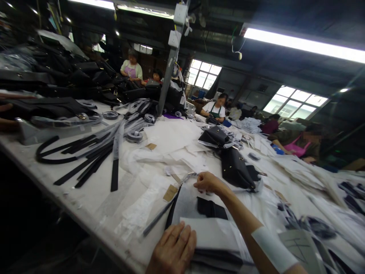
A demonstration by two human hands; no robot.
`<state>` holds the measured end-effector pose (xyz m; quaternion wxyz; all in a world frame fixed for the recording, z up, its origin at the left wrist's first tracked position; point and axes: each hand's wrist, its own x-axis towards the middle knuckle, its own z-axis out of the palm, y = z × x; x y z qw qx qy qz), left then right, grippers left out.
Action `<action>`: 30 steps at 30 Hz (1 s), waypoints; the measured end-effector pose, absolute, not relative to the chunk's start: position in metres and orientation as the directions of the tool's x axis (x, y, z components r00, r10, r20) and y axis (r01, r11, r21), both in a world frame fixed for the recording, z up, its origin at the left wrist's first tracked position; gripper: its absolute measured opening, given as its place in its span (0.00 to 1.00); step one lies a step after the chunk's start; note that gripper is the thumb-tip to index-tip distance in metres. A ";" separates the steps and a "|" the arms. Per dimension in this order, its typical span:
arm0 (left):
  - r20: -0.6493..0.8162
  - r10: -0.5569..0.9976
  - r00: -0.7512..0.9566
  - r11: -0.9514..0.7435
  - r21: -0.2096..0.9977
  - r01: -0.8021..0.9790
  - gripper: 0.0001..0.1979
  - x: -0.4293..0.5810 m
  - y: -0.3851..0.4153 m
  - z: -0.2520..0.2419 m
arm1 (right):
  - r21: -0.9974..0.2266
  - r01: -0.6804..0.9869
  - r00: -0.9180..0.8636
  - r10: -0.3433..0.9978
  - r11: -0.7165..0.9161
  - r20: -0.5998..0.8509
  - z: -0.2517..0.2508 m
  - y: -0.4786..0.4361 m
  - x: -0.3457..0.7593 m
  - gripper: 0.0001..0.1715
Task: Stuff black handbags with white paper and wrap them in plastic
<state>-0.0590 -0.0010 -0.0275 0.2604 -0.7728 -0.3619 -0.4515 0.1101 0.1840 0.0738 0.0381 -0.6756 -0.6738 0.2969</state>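
Observation:
My left hand lies flat, fingers spread a little, on a white sheet that covers a dark flat bag piece at the near table edge. My right hand reaches forward and pinches the end of a long wrapped strap that runs back toward me beside a brown tag. A white sleeve cuff covers my right forearm. A black handbag lies just beyond my right hand.
Black straps and tape rolls spread over the left of the long white table. Stacked black bags stand at the back left. White wrapping paper lies mid-table. A grey post rises there. Several other people sit further along.

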 end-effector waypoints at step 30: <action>0.830 0.477 0.289 -0.663 0.124 0.738 0.17 -0.050 0.000 -0.023 | -0.902 0.011 -0.124 0.895 -0.432 -0.430 0.062 0.012 0.102 0.32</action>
